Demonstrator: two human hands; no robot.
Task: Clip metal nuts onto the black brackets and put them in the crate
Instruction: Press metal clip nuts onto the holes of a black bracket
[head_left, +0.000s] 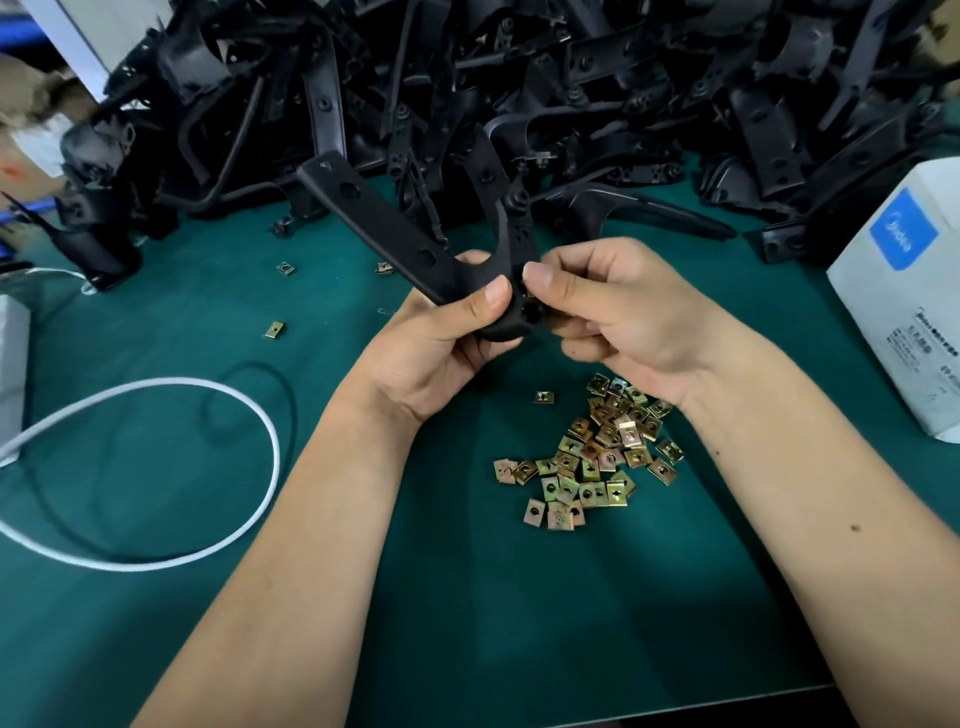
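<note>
Bracket (395, 228), black, forked, with two flat arms pierced by round holes, held above the middle of the green worktop (467, 597); left hand (441, 343) grips it at the curved junction, thumb across the near face, fingers curled behind. Right hand (618, 317) pinches at the same junction from the right, thumb and forefinger closed on the bracket's edge; a glint of brass shows between the fingertips, probably a nut being pressed on, though it is too hidden to be sure. Judged handling: stiff moulded piece, light for its span, matt and not slippery; the long arms give leverage, so the junction is the sound place to hold while the other hand pushes a clip home. Metal nuts (597, 457), brass-coloured square clips, lie in a loose pile on the worktop near the right forearm; small, thin, springy by the look, best pinched by the flat sides; one nut (544, 397) sits just left of the pile. Stray nuts (274, 329) lie apart toward the left. Pile of brackets (519, 93), large and tangled, fills the far side of the worktop. White box (904, 312) with a blue label stands at the right edge. White cable (156, 473) loops at near left. Crate not in view.
</note>
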